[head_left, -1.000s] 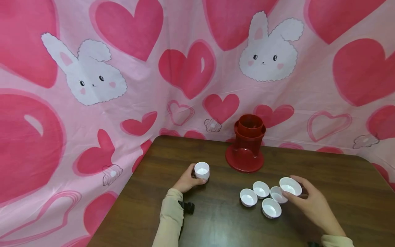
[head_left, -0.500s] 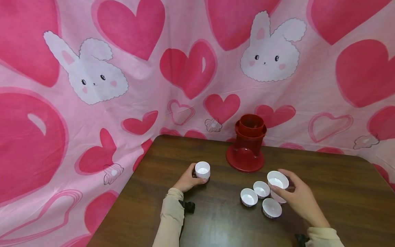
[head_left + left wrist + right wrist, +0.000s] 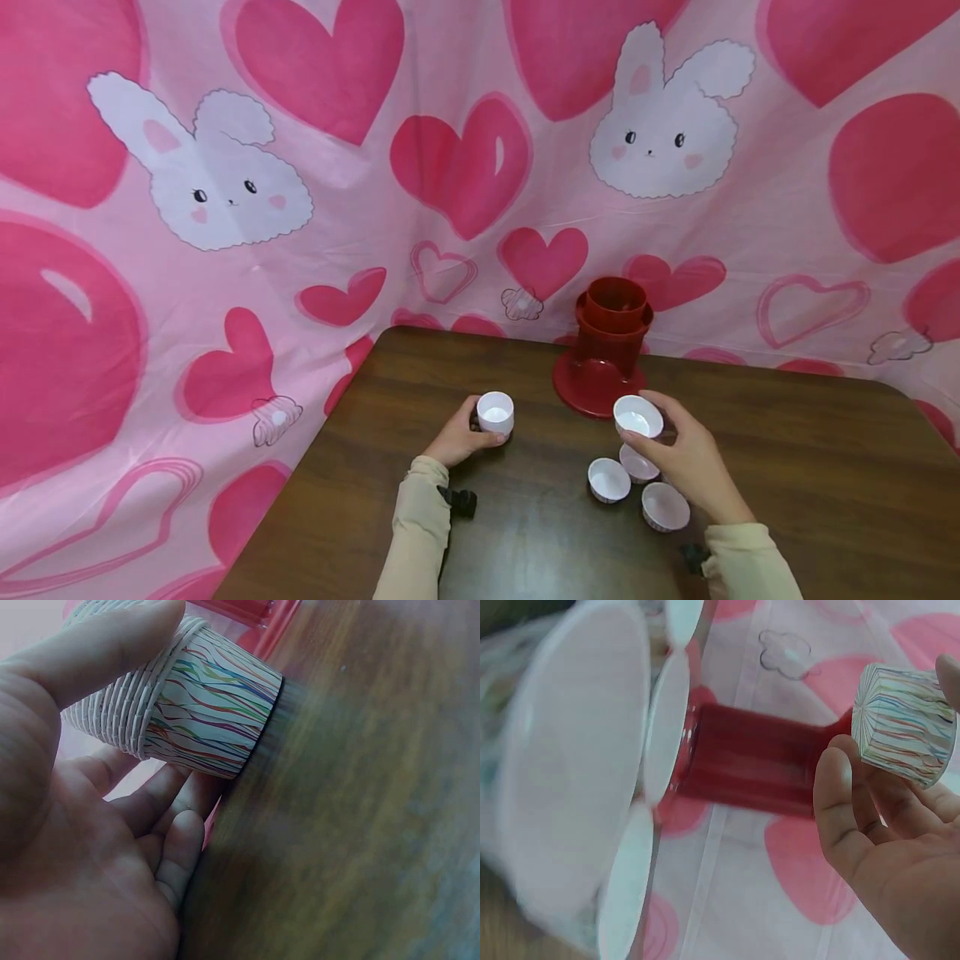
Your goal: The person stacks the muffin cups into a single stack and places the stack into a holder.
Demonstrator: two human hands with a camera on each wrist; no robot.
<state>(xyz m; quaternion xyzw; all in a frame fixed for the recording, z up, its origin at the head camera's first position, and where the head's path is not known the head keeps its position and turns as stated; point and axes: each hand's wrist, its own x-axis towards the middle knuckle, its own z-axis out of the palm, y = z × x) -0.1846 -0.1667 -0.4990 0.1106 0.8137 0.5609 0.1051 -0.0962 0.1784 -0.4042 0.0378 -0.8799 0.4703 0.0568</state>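
My left hand (image 3: 459, 437) grips a stack of white paper baking cups (image 3: 496, 414) at the left of the table. In the left wrist view, several nested rims show on the stack (image 3: 214, 705), with coloured wavy lines on its side; the thumb lies over the rims. My right hand (image 3: 693, 458) pinches a single paper baking cup (image 3: 638, 417) between thumb and fingers, raised above the table. The same striped cup (image 3: 904, 724) shows its pleated side and base in the right wrist view. Below it stand loose baking cups (image 3: 609, 481), three visible; my right hand may hide another.
A red plastic stand (image 3: 611, 350) with a round base and a cylindrical top stands at the back of the brown wooden table (image 3: 525, 542). Behind the table hangs a pink cloth (image 3: 450, 67) printed with hearts and rabbits.
My right hand has moved left with the baking cup, from above the right-hand cups to near the red stand's base. The left hand with its stack has stayed in place.
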